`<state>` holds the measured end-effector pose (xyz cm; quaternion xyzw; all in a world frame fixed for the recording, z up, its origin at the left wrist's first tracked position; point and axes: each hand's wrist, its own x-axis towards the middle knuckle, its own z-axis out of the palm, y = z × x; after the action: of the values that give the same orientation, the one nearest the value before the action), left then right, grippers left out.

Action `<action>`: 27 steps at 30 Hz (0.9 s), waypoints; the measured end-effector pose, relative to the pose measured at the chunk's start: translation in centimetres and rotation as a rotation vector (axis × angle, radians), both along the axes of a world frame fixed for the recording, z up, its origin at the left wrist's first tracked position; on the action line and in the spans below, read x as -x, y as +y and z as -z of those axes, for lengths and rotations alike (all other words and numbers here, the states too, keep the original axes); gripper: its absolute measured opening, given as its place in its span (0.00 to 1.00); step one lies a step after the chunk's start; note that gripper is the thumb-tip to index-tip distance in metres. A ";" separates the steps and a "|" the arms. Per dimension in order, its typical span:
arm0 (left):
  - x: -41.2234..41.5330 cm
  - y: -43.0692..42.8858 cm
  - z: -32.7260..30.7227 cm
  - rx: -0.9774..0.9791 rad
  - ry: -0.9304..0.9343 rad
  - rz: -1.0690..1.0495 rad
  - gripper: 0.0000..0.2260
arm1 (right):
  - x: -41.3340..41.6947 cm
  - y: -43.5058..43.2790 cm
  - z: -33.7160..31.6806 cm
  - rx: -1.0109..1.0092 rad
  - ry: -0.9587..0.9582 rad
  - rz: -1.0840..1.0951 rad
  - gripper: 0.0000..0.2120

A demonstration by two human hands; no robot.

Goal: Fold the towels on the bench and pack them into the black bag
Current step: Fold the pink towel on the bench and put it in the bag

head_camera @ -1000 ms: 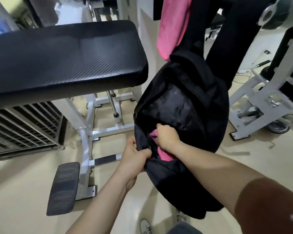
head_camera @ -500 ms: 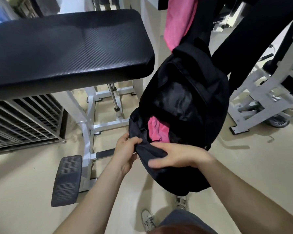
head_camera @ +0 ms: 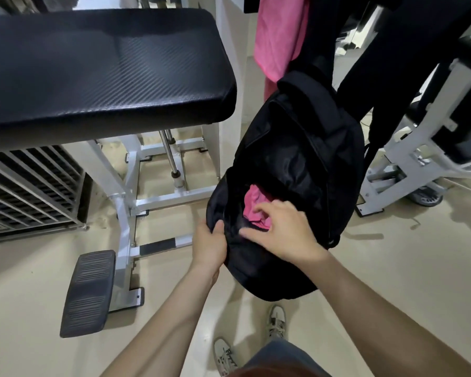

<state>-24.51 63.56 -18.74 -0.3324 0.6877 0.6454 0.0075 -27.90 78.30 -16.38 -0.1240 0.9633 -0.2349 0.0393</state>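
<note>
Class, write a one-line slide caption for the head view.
Left hand grips the open edge of the black bag while the right hand touches the pink towel inside, beside the bench.

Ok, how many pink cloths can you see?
2: a pink towel bunched in the black bag by the right hand; a hanging cloth above it. More may be hidden inside.

A single head-worn wide-angle camera looks steeply down and forward from close above, both forearms (head_camera: pixel 174 308) entering from the lower edge, the black bag (head_camera: pixel 297 159) at centre, the bench (head_camera: pixel 93 63) upper left.
</note>
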 end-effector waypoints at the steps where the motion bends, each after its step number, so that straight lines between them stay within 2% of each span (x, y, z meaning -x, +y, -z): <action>1: -0.4 -0.5 0.3 0.036 0.010 -0.014 0.05 | 1.0 1.6 -0.9 -0.167 0.245 0.081 0.24; 2: -0.7 -1.1 0.8 0.076 0.002 -0.027 0.06 | 2.0 3.3 -1.7 -0.253 0.421 0.182 0.26; 4: -0.9 -2.8 1.8 0.104 -0.016 -0.072 0.08 | 3.8 6.0 -1.9 -0.293 0.552 0.380 0.28; 7: -0.5 -5.3 3.2 0.103 -0.040 -0.160 0.12 | 5.0 8.3 -0.9 -0.256 0.563 0.558 0.25; 9: 0.1 -6.5 4.0 0.123 -0.064 -0.200 0.11 | 5.5 9.8 -0.1 -0.137 0.479 0.729 0.28; 10: 0.2 -6.7 4.2 0.135 -0.071 -0.205 0.11 | 5.7 10.3 0.2 0.052 0.408 0.815 0.32; 11: 0.5 -6.7 4.4 0.147 -0.073 -0.189 0.10 | 5.9 10.2 0.4 0.369 0.264 0.895 0.35; 12: 0.8 -6.3 4.2 0.180 -0.072 -0.141 0.10 | 6.2 9.9 0.4 0.698 0.079 0.929 0.33; 13: 1.2 -5.8 4.0 0.236 -0.068 -0.069 0.10 | 6.4 9.3 0.3 0.927 -0.099 0.883 0.27; 14: 1.5 -5.3 3.8 0.309 -0.057 0.000 0.09 | 6.9 9.0 0.0 1.030 -0.180 0.793 0.17; 15: 1.6 -5.1 3.4 0.398 -0.047 0.054 0.08 | 7.7 9.0 -0.6 1.015 -0.131 0.750 0.08; 16: 1.7 -5.5 3.2 0.487 -0.041 0.072 0.08 | 8.4 9.0 -1.5 1.002 -0.035 0.756 0.04; 18: 1.5 -7.6 4.7 0.596 -0.074 0.041 0.08 | 10.3 9.8 -2.6 1.023 0.137 0.831 0.06; 19: 1.0 -8.7 5.8 0.625 -0.157 0.049 0.08 | 11.0 10.4 -2.3 1.041 0.164 0.870 0.06; 22: -0.7 -9.2 9.2 0.752 -0.349 0.208 0.11 | 11.6 11.0 -0.4 1.046 0.096 0.896 0.15; 27: 1.3 -5.7 9.8 0.607 -0.481 0.315 0.16 | 12.6 11.7 0.2 0.910 0.100 0.827 0.30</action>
<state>-25.84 57.84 -28.49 -0.3514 0.8678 0.3083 0.1685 -40.51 89.96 -16.58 0.2446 0.7355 -0.6120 -0.1570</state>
